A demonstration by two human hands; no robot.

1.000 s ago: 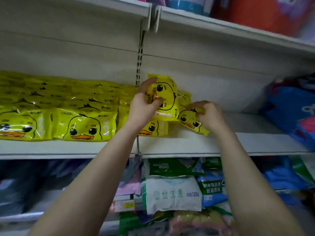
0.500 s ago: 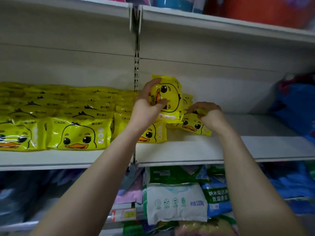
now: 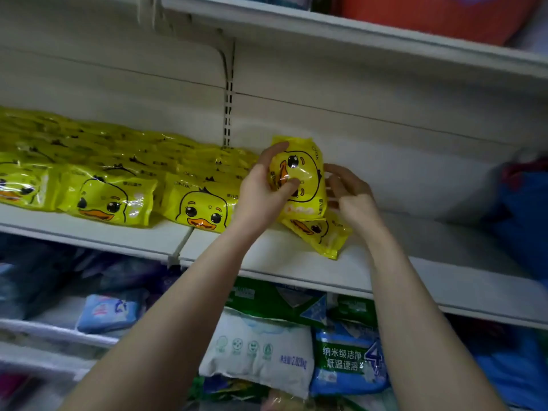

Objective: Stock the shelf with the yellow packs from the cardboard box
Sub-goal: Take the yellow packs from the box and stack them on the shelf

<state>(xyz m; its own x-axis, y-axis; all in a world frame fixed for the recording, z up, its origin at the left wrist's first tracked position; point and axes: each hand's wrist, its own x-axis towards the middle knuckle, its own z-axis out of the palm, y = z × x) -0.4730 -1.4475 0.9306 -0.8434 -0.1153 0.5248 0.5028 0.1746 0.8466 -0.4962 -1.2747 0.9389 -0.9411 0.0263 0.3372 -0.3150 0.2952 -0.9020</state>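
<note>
Yellow packs [image 3: 299,179] with duck print, orange beak; white shelf [image 3: 296,262]; white-green bag [image 3: 258,348]; blue bag [image 3: 347,360].

Orange tub [image 3: 430,16] cut off above, blue bag [image 3: 525,209] blurred, lower pack [image 3: 321,232] half behind held pack [image 3: 305,170]

Left section of the shelf [image 3: 430,250]: full. Yellow duck packs [image 3: 118,161] lie in overlapping rows from the front edge to the back panel [image 3: 385,161]. Just right of the row, an upright pack [image 3: 302,170] and a tilted pack [image 3: 321,232] below it block the way. Beyond these the board is bare as far as a blue bag [image 3: 522,209] at far right. Headroom above the packs is open up to the upper shelf [image 3: 355,34].
</note>
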